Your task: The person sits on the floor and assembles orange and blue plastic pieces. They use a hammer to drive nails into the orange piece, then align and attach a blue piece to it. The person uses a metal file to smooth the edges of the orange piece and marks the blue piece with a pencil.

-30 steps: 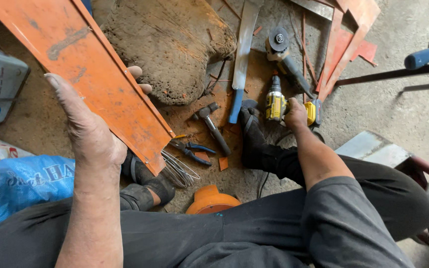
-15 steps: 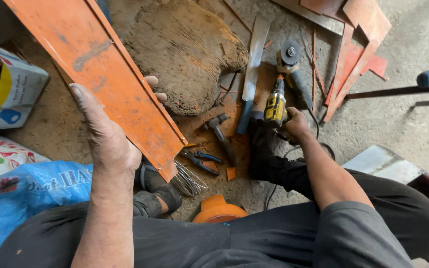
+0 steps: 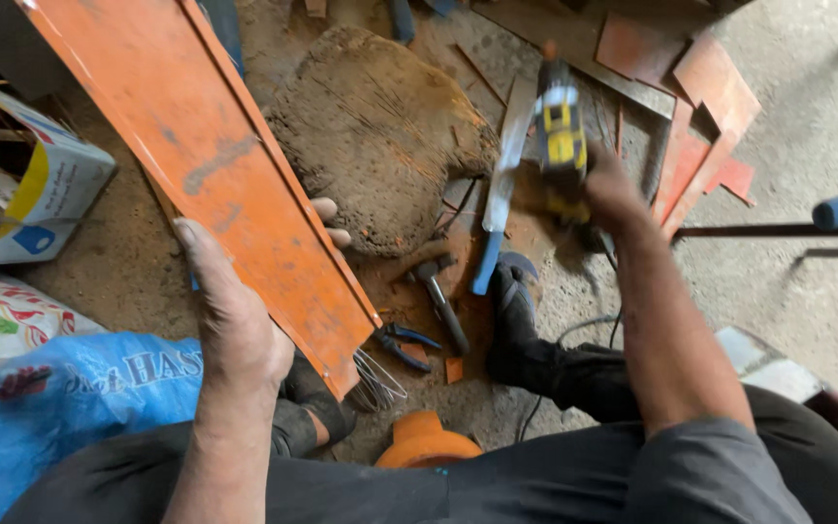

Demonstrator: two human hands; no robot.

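Observation:
My left hand [image 3: 230, 306] grips a long orange sheet-metal strip [image 3: 196, 155] near its lower end, thumb on top and fingertips showing past its right edge. The strip slants up to the top left. My right hand [image 3: 608, 194] is closed on a yellow and black power tool [image 3: 560, 126], lifted off the ground and blurred, with its cord [image 3: 574, 335] trailing down by my leg. A worn round wooden block [image 3: 375, 136] lies between the two hands.
A hammer [image 3: 443, 301], blue-handled pliers [image 3: 402, 344], a blue-handled flat blade [image 3: 499, 199], a wire bundle [image 3: 378, 383] and an orange cap [image 3: 427, 442] lie by my feet. Orange metal offcuts [image 3: 705, 116] sit top right. A carton [image 3: 36, 189] and blue sack [image 3: 50, 408] are left.
My right hand has picked the power tool up off the ground and raised it toward the wooden block. The left hand keeps its hold on the orange strip.

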